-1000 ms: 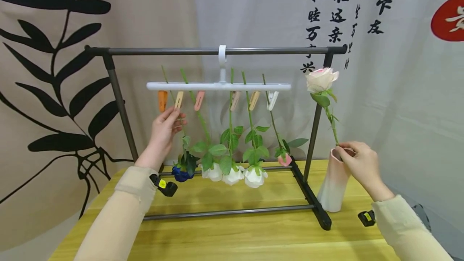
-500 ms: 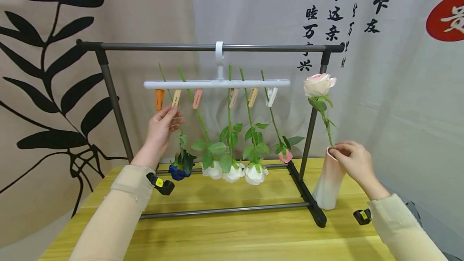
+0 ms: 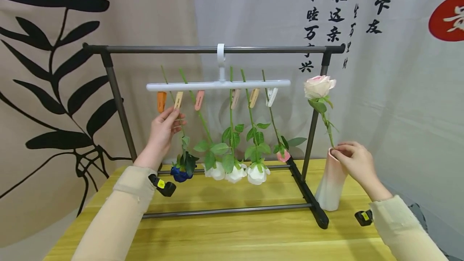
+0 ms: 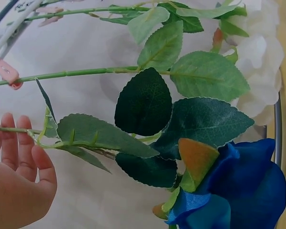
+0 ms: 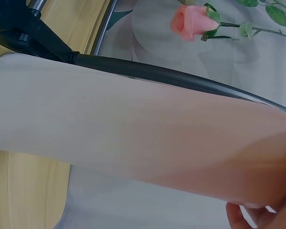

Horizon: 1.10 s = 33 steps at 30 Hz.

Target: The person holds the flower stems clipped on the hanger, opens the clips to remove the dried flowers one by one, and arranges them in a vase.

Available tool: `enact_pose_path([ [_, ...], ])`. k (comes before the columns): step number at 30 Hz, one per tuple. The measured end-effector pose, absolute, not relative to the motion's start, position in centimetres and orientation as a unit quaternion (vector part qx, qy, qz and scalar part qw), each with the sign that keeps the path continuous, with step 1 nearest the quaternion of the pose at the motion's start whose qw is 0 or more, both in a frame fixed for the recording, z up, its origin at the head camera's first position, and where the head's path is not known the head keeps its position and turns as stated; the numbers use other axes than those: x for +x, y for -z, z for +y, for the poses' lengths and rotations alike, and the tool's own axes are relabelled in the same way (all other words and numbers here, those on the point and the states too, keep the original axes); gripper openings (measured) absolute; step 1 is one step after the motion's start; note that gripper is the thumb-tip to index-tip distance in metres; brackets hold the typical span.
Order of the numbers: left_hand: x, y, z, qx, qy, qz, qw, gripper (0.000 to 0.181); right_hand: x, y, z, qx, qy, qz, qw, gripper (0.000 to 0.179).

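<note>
My left hand (image 3: 163, 128) pinches the lower end of a pale yellow clothespin (image 3: 178, 100) under the white hanger (image 3: 250, 85). A blue rose (image 3: 181, 174) hangs head down there; in the left wrist view its stem passes by the fingers and its petals (image 4: 250, 186) fill the lower right. Over on the right, my right hand (image 3: 357, 164) pinches the stem of a pale pink rose (image 3: 319, 87) at the mouth of a white-and-pink vase (image 3: 329, 190). That rose stands upright, with its stem's lower end hidden. The vase body (image 5: 133, 124) spans the right wrist view.
More clothespins line the hanger, including an orange one (image 3: 161, 102). White roses (image 3: 257, 175) and a pink rose (image 3: 283, 155) hang upside down. A dark metal rack (image 3: 156, 49) stands on the wooden table (image 3: 232, 237), its foot (image 3: 319, 214) close beside the vase.
The pale pink rose has come down slightly toward the vase with my right hand. My left hand stays at the pale yellow clothespin.
</note>
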<state>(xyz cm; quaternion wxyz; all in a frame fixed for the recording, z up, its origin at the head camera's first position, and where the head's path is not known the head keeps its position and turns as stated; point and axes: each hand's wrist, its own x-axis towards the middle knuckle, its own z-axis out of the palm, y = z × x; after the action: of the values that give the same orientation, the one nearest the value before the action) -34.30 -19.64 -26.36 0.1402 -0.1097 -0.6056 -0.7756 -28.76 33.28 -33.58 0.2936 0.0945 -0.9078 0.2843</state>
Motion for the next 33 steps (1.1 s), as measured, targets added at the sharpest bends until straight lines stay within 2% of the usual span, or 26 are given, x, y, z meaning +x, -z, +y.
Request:
enact_pose_path([
  [12, -34.4, 26.8, -19.6, -0.112, 0.776, -0.606, 0.136, 0.02, -28.8, 33.6, 33.5, 0.085, -0.289, -0.906, 0.297, 0.029],
  [19, -34.2, 26.6, -19.7, -0.108, 0.777, -0.605, 0.134, 0.022, -29.0, 33.6, 33.6, 0.086, -0.285, -0.892, 0.341, 0.018],
  [24, -34.1, 26.5, -19.6, -0.105, 0.777, -0.607, 0.131, 0.023, -28.7, 33.0, 34.2, 0.079, -0.301, -0.878, 0.363, 0.019],
  [33, -34.0, 26.4, -19.5, -0.102, 0.776, -0.609, 0.13, 0.028, -27.6, 28.9, 34.9, 0.088, -0.33, -0.83, 0.442, 0.012],
])
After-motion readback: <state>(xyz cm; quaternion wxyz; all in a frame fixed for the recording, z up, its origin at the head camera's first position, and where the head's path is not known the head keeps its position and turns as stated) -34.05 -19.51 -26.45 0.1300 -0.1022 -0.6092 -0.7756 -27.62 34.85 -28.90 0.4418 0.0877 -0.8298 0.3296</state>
